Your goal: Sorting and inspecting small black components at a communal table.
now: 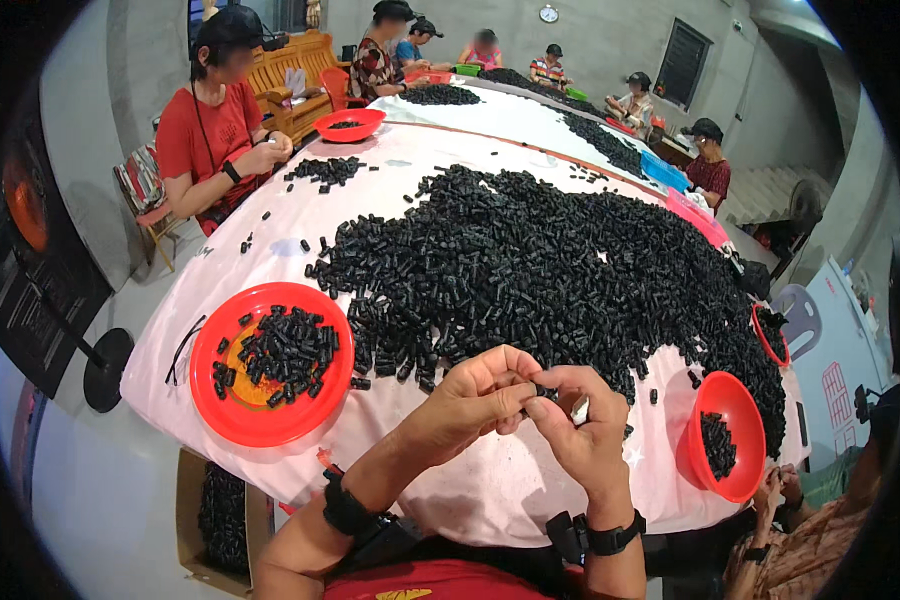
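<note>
My left hand [475,398] and my right hand [585,425] meet over the near edge of the table, fingertips pinched together on a small black plastic piece [544,392]. Just beyond them spreads a big heap of the same small black pieces [530,265] on a pale pink table cover [490,490]. To my left a red round bowl [210,400] holds a pile of black pieces. Both wrists wear black bands.
A tilted red bowl [745,420] with a few pieces sits at the right edge, beside another person's hand [770,490]. A person in a red shirt [215,125] works at the far left with a red bowl [350,123]. Several more people sit further back. A cardboard box [185,530] stands below the table.
</note>
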